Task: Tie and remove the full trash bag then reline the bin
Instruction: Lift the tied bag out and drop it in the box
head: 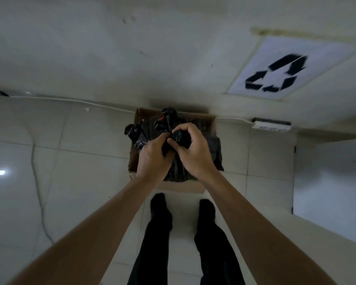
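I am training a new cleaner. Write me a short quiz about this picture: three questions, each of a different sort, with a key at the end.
1. True or false: the black trash bag is already lifted out of the cardboard box bin.
2. What is the right hand doing? A) resting on the floor; B) gripping the bag's gathered top; C) holding a new liner.
3. Fill in: the paper sign on the wall shows a ______ symbol.

Key: 1 false; 2 B; 3 recycling.
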